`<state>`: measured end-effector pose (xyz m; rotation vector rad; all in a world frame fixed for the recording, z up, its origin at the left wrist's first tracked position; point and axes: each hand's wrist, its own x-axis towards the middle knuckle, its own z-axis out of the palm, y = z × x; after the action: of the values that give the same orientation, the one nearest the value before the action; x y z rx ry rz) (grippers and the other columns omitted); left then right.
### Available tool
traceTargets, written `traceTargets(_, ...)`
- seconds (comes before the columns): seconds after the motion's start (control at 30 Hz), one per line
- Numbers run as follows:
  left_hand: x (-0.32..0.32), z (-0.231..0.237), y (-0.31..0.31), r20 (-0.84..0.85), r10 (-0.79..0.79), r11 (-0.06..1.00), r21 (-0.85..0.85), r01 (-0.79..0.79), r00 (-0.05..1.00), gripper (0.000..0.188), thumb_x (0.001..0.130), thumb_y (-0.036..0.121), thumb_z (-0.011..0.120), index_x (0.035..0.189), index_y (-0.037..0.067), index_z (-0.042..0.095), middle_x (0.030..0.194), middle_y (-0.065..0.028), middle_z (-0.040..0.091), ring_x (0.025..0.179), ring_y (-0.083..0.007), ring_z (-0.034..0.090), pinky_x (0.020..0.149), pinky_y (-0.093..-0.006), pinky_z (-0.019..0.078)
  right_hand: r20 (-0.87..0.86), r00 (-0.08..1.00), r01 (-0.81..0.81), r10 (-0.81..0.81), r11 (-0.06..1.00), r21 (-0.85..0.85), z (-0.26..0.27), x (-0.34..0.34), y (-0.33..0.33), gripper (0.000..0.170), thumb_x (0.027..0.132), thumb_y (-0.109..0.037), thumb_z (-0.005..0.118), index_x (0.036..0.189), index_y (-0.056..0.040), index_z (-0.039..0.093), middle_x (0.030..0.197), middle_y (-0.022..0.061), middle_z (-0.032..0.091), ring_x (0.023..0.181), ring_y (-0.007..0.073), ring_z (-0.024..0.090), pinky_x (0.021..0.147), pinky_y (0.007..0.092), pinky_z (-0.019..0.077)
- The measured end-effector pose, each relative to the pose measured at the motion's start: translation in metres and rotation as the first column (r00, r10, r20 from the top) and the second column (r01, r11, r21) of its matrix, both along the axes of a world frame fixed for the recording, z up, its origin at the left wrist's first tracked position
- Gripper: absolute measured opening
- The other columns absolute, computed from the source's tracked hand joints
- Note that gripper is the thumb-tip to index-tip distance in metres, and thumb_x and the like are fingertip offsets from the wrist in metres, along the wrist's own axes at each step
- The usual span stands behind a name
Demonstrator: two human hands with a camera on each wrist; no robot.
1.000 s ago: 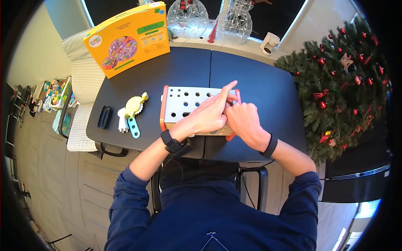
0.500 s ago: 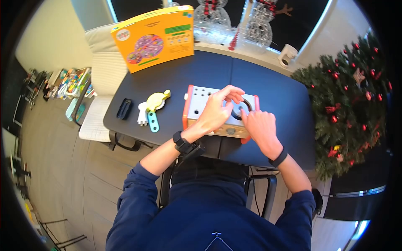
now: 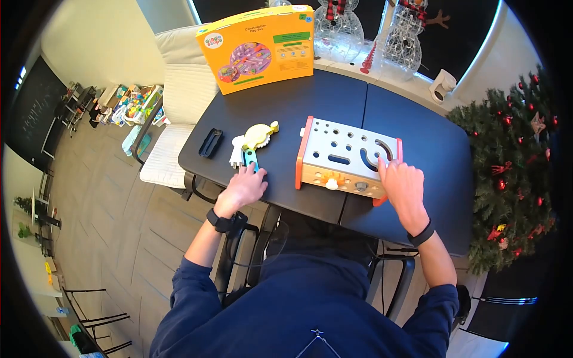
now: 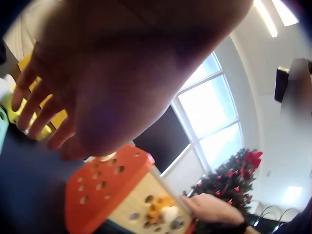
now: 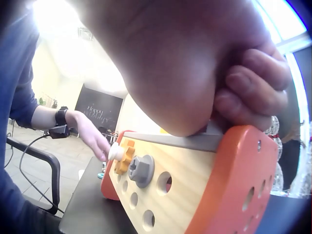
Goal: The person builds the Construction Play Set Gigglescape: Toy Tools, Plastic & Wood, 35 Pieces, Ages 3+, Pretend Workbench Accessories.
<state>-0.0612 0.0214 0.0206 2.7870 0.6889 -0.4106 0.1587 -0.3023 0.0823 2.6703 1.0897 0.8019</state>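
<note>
A toy workbench [image 3: 343, 143] with a grey holed top and orange ends stands on the table. On its wooden front are an orange gear with a white knob [image 3: 332, 182] and a grey bolt [image 5: 140, 170]. My right hand [image 3: 406, 194] lies at the top's right end, fingers curled in the right wrist view; what they may hold is hidden. My left hand [image 3: 243, 191] reaches, fingers spread, to the lower end of a teal holed strip [image 3: 251, 159]; contact is unclear. Beside the strip lie a white piece [image 3: 237, 151] and a yellow-green toothed piece [image 3: 258, 136].
A black tray-like item [image 3: 210, 143] lies at the table's left edge. At the back left stands a yellow box [image 3: 256, 51]. A white chair [image 3: 179, 101] is left of the table [image 3: 334, 95], a decorated tree [image 3: 507, 173] to its right, and a white device [image 3: 441, 85] on the sill.
My left hand has moved off the workbench, leftward to the teal strip. My right hand remains at the workbench's right end. The head view has shifted, so the table appears farther right.
</note>
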Motion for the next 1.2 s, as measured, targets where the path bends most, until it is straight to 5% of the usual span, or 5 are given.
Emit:
traceTargets(0.23, 0.013, -0.012, -0.012, 0.352, -0.065, 0.937, -0.299, 0.178, 0.934, 0.043, 0.101, 0.010, 0.062, 0.144, 0.008, 0.059, 0.154, -0.0195, 0.052, 0.141, -0.0418, 0.050, 0.117, -0.0487, 0.0457, 0.000, 1.000, -0.009, 0.009, 1.000, -0.026, 0.003, -0.001, 0.000, 0.056, 0.107, -0.048, 0.060, 0.066, -0.0118, 0.066, 0.050, 0.0052, 0.061, 0.045, 0.0227, 0.067, 0.042, 0.0347, 0.0474)
traceTargets(0.27, 0.012, -0.023, -0.011, 0.468, -0.122, 0.966, -0.146, 0.212, 0.875, 0.048, 0.097, 0.000, 0.062, 0.144, 0.008, 0.060, 0.155, -0.0183, 0.053, 0.136, -0.0401, 0.053, 0.115, -0.0472, 0.0463, 0.003, 1.000, -0.014, 0.014, 1.000, -0.018, 0.003, 0.000, 0.000, 0.056, 0.107, -0.048, 0.060, 0.066, -0.0118, 0.066, 0.049, 0.0052, 0.061, 0.045, 0.0227, 0.067, 0.042, 0.0347, 0.0473)
traceTargets(0.37, 0.013, -0.036, 0.003, 0.417, -0.295, 0.955, 0.101, 0.279, 0.860, 0.057, 0.092, -0.006, 0.060, 0.147, 0.009, 0.059, 0.156, -0.0163, 0.054, 0.131, -0.0382, 0.057, 0.109, -0.0481, 0.0501, 0.001, 1.000, -0.019, 0.019, 1.000, -0.014, 0.001, 0.000, -0.001, 0.055, 0.108, -0.048, 0.060, 0.066, -0.0118, 0.065, 0.050, 0.0053, 0.061, 0.045, 0.0228, 0.067, 0.042, 0.0347, 0.0473)
traceTargets(0.53, 0.017, -0.020, -0.007, 0.394, -0.342, 0.938, 0.093, 0.333, 0.853, 0.050, 0.093, 0.007, 0.072, 0.142, 0.013, 0.065, 0.120, -0.0108, 0.060, 0.110, -0.0322, 0.063, 0.094, -0.0460, 0.0532, -0.008, 1.000, -0.018, 0.018, 1.000, -0.012, 0.001, -0.001, -0.002, 0.055, 0.108, -0.049, 0.059, 0.067, -0.0119, 0.065, 0.050, 0.0049, 0.061, 0.044, 0.0226, 0.066, 0.042, 0.0343, 0.0473)
traceTargets(1.2, 0.020, -0.006, -0.007, 0.278, -0.452, 0.882, -0.001, 0.471, 0.847, 0.038, 0.090, 0.020, 0.082, 0.125, 0.010, 0.071, 0.128, -0.0107, 0.060, 0.121, -0.0317, 0.062, 0.100, -0.0477, 0.0537, 0.006, 1.000, -0.028, 0.028, 1.000, 0.008, -0.001, 0.001, -0.003, 0.055, 0.107, -0.049, 0.059, 0.065, -0.0134, 0.065, 0.048, 0.0027, 0.059, 0.044, 0.0201, 0.065, 0.041, 0.0341, 0.0465)
